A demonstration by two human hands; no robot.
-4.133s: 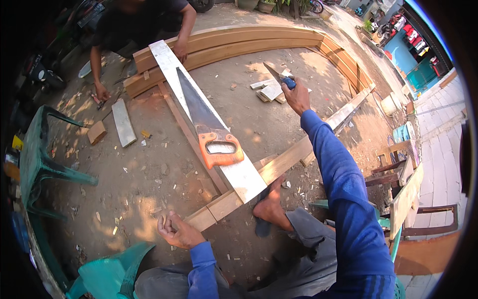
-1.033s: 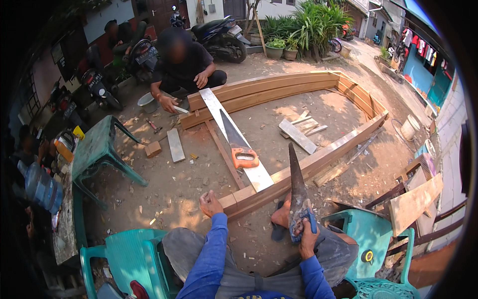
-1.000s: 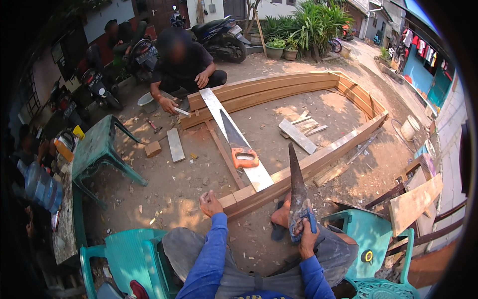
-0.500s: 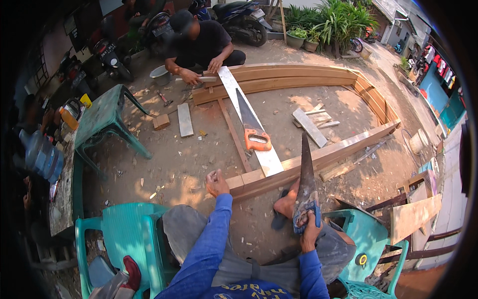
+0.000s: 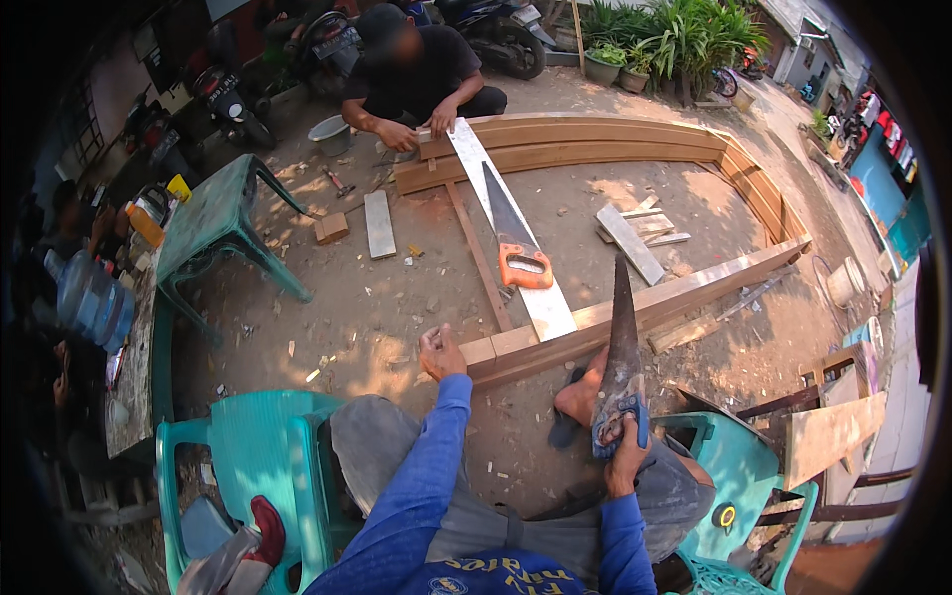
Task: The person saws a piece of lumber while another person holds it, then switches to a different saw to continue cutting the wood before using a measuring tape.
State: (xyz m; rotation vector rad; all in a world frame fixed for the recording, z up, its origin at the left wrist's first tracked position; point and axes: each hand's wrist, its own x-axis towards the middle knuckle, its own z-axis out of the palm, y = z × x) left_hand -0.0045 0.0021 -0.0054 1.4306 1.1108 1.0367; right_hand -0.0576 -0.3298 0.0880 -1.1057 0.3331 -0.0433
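My right hand [image 5: 627, 446] is closed round the blue handle of a handsaw [image 5: 622, 332], whose dark blade points up and away beside the near wooden beam [image 5: 654, 304]. At that beam's left end is my left hand [image 5: 442, 352], fingers curled; whether anything is inside them is hidden. A second handsaw [image 5: 525, 266] with an orange handle lies on a pale flat board [image 5: 551, 312], which spans from the near beam to the far curved beams [image 5: 595, 142]. Across from me a crouching person has both hands [image 5: 421, 127] at the far end of the board.
Loose wood pieces [image 5: 632, 243] lie inside the frame. Left of it are a short plank [image 5: 379, 224], a wood block [image 5: 331, 228] and a hammer [image 5: 338, 180]. A green table [image 5: 213, 213] stands left; green chairs [image 5: 263, 436] flank me. A tape measure [image 5: 725, 516] rests on the right chair.
The whole view has shifted slightly. The other person's hand has moved up from a small wood strip to the far beam's end. My hands keep nearly the same places, the right still on the saw.
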